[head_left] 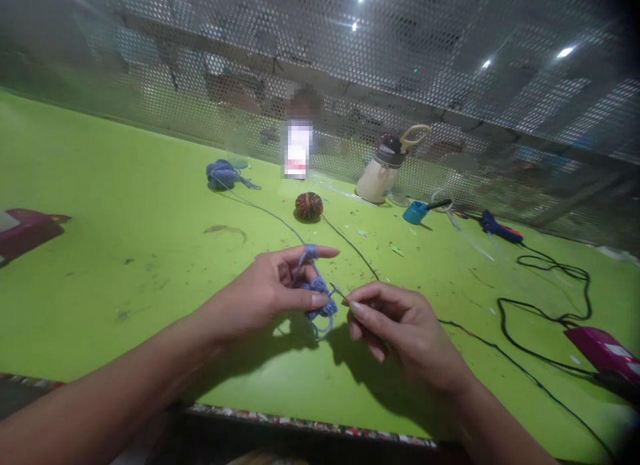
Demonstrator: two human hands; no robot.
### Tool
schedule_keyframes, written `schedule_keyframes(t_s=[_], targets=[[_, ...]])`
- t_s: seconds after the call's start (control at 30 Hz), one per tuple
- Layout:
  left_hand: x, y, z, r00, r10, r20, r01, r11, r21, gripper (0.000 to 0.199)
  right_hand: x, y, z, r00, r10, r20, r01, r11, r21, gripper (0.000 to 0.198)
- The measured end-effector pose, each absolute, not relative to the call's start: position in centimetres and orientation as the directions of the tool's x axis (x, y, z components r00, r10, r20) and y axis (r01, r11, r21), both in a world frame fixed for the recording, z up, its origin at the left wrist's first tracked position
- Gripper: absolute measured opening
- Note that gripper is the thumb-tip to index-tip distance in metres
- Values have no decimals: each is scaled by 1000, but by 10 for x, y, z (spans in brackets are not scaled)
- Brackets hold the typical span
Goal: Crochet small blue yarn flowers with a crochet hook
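Between thumb and fingers, my left hand (285,281) pinches a small piece of blue-purple crochet work (327,306), with a loop of yarn hanging under it. Blue yarn is wound around my left index finger, which points right. That strand runs back to a blue yarn ball (221,175) at the upper left. My right hand (387,318) grips a thin crochet hook (337,290), its tip close to the right edge of the crochet work. Whether a loop sits on the hook is too small to tell. Behind the hands lies a dark multicoloured yarn ball (309,206).
On the green table (150,231) a lit phone (297,151) leans against the perforated panel. A bottle (380,175), a teal cup-shaped item (416,213) and a blue glue gun (501,229) stand or lie to the right. Magenta devices (607,355) sit at both sides; a black cord (525,351) winds at right.
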State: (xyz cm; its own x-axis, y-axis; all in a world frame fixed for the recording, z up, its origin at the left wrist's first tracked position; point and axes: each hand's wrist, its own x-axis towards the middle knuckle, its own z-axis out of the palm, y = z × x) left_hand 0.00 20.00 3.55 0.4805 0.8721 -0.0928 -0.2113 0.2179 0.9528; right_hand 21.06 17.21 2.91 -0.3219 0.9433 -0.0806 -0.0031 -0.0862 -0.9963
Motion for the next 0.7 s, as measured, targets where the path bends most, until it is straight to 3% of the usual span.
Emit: schedule_keyframes(t_s=[0.1,0.2,0.3,0.4,0.47,0.53,0.63,0.7], targets=[[3,197,36,462,886,-24,-136,98,986,69,206,171,29,-326,939,-112,-13,-123,-992,22],[6,191,37,408,906,108,24,-129,991,74,202,172,27,-333,929,-162,-43,-187,-981,23],[9,184,36,401,886,234,192,-330,924,64,197,173,23,-333,921,-203,-112,-252,-961,24],[13,181,35,382,858,344,191,-438,879,51,191,172,21,-299,933,-199,-188,-262,-947,23],[15,182,34,300,890,344,125,-394,910,48,188,170,22,-262,950,-168,-239,-233,-943,22],[16,185,35,240,948,210,-35,-208,978,56,185,168,22,-233,965,-122,-265,-183,-947,22],[14,191,39,324,946,-22,-301,124,946,72,185,166,20,-205,978,-28,-213,-73,-974,21],[11,194,41,390,918,-73,-371,229,900,73,188,167,18,-198,980,29,-115,7,-993,20]])
